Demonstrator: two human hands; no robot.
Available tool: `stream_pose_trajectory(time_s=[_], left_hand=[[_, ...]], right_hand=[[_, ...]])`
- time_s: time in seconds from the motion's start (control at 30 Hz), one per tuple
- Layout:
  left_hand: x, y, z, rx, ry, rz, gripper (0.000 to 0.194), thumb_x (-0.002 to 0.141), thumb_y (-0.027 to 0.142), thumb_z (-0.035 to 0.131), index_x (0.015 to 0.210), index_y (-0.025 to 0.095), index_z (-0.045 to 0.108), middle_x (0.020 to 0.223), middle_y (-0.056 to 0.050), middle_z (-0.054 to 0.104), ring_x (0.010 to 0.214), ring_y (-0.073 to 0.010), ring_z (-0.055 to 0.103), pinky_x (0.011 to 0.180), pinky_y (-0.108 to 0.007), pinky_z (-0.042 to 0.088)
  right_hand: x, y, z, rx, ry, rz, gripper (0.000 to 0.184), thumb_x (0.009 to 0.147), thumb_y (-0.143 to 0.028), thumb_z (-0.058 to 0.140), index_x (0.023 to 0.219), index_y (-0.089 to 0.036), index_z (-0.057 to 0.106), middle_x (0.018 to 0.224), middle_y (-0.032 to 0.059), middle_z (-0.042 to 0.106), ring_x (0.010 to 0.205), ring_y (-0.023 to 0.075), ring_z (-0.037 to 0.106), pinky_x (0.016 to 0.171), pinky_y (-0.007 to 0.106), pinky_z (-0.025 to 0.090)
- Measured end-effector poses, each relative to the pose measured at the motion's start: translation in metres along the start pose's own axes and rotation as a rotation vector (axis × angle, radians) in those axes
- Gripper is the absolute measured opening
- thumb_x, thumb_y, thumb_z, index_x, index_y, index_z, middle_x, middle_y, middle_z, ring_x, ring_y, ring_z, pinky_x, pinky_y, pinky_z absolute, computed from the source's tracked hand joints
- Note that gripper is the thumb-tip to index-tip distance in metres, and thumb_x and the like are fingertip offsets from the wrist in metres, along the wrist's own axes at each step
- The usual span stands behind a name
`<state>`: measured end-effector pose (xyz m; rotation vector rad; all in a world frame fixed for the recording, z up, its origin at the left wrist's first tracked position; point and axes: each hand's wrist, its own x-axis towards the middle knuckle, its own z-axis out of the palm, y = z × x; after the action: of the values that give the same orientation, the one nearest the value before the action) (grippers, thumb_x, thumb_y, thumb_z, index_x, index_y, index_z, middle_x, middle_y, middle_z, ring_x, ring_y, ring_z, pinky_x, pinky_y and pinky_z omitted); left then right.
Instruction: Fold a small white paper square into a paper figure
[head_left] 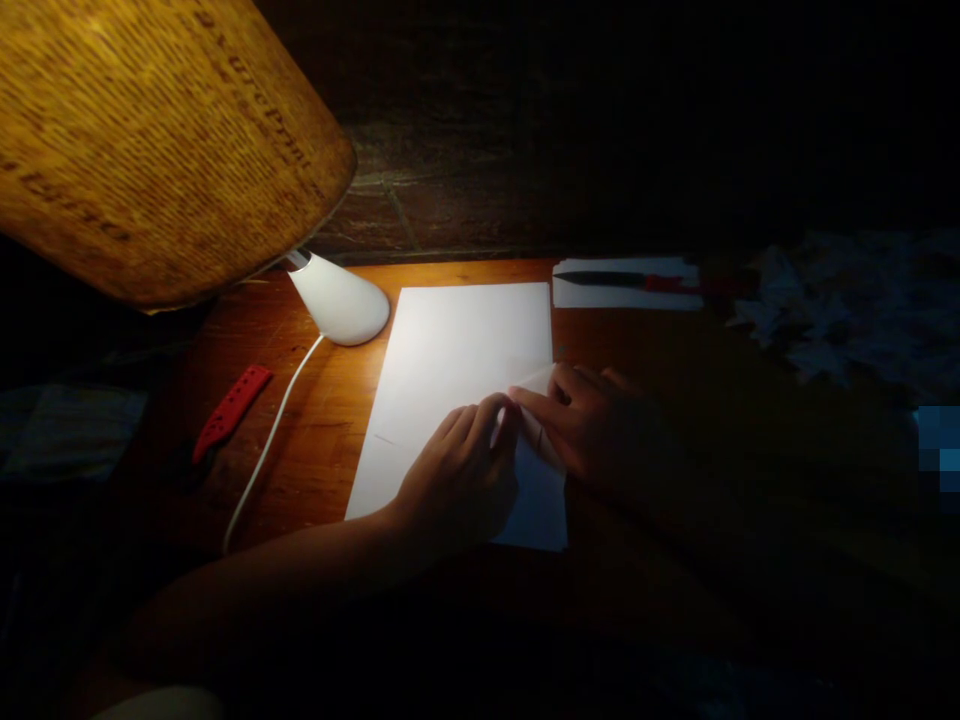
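Note:
My left hand [469,465] is closed in a pinch above a stack of white paper sheets [465,335]. The fingers of my right hand [585,415] are closed too, their tips meeting those of the left. Between them is a small piece of thin white paper [536,379], one corner of which sticks out beyond the right fingers. Its folds are mostly hidden by the fingers and by shadow. The lower right part of the stack lies in the shadow of my hands.
A lamp with a printed yellow shade [172,150] and white base [341,300] stands on the wooden table [330,450]. Its white cord [274,430] runs forward past a red perforated strip [232,410]. A red-handled knife [622,280] lies on smaller papers [626,298], near piled folded paper pieces [817,310].

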<state>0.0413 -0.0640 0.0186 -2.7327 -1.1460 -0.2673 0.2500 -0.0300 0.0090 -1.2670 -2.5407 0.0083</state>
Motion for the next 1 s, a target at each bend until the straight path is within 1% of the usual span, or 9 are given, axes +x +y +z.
stream_pose_trajectory(time_s=[0.1,0.23,0.4,0.5,0.63,0.73,0.9,1.0], left_hand=[[-0.001,0.0,0.001,0.002,0.007,0.005,0.045,0.096,0.013,0.051,0.135,-0.006,0.062,0.126,-0.026,0.068,0.096,-0.0288,0.064,0.082,-0.042,0.064],[-0.003,-0.002,0.002,0.007,0.023,0.015,0.046,0.096,0.013,0.05,0.136,-0.006,0.061,0.128,-0.028,0.067,0.096,-0.029,0.064,0.081,-0.042,0.063],[-0.003,-0.003,0.002,-0.017,0.014,0.018,0.046,0.095,0.012,0.053,0.134,-0.009,0.062,0.127,-0.029,0.067,0.095,-0.0301,0.064,0.078,-0.042,0.062],[-0.002,-0.003,0.001,-0.028,0.006,0.009,0.044,0.095,0.013,0.052,0.133,-0.008,0.063,0.125,-0.028,0.068,0.094,-0.0301,0.064,0.078,-0.043,0.062],[0.0,-0.004,0.0,-0.029,0.009,0.001,0.041,0.096,0.013,0.051,0.13,-0.005,0.066,0.123,-0.026,0.069,0.093,-0.0294,0.064,0.078,-0.042,0.062],[0.0,-0.004,-0.001,-0.026,0.001,-0.006,0.04,0.096,0.013,0.051,0.128,-0.003,0.067,0.122,-0.025,0.07,0.093,-0.0293,0.065,0.079,-0.042,0.062],[0.0,-0.004,-0.003,-0.031,-0.024,-0.008,0.04,0.094,0.015,0.052,0.127,-0.002,0.069,0.122,-0.025,0.071,0.093,-0.03,0.065,0.076,-0.042,0.06],[0.0,-0.004,-0.002,-0.034,-0.018,-0.012,0.04,0.094,0.016,0.054,0.126,-0.002,0.069,0.121,-0.025,0.071,0.093,-0.0302,0.064,0.076,-0.042,0.059]], right_hand=[[0.0,0.0,0.001,-0.012,0.009,-0.004,0.04,0.104,-0.018,0.059,0.139,-0.028,0.077,0.089,0.0048,0.063,0.077,0.0187,0.046,0.072,0.035,0.025],[0.0,-0.002,0.0,-0.035,0.005,-0.008,0.042,0.104,-0.018,0.057,0.14,-0.028,0.076,0.088,0.0054,0.064,0.076,0.0188,0.048,0.07,0.035,0.024],[0.002,-0.008,-0.004,-0.076,-0.085,0.062,0.04,0.105,-0.024,0.059,0.142,-0.03,0.075,0.088,0.0055,0.069,0.079,0.0188,0.057,0.069,0.036,0.023],[0.002,-0.012,-0.009,-0.104,-0.145,0.126,0.043,0.105,-0.027,0.06,0.145,-0.033,0.073,0.092,0.0061,0.073,0.081,0.0194,0.064,0.069,0.036,0.025],[0.004,-0.016,-0.015,-0.091,-0.238,0.188,0.047,0.106,-0.028,0.059,0.151,-0.036,0.068,0.101,0.0071,0.078,0.087,0.0207,0.07,0.069,0.036,0.029],[0.006,-0.017,-0.019,-0.077,-0.29,0.215,0.048,0.106,-0.03,0.058,0.153,-0.036,0.066,0.105,0.0077,0.08,0.088,0.022,0.073,0.07,0.036,0.033],[0.006,-0.015,-0.019,-0.076,-0.294,0.219,0.049,0.106,-0.03,0.059,0.153,-0.035,0.066,0.109,0.0084,0.081,0.085,0.0226,0.074,0.068,0.036,0.038],[0.005,-0.014,-0.018,-0.081,-0.303,0.219,0.049,0.105,-0.029,0.059,0.153,-0.035,0.066,0.107,0.0078,0.082,0.081,0.0219,0.074,0.068,0.035,0.04]])
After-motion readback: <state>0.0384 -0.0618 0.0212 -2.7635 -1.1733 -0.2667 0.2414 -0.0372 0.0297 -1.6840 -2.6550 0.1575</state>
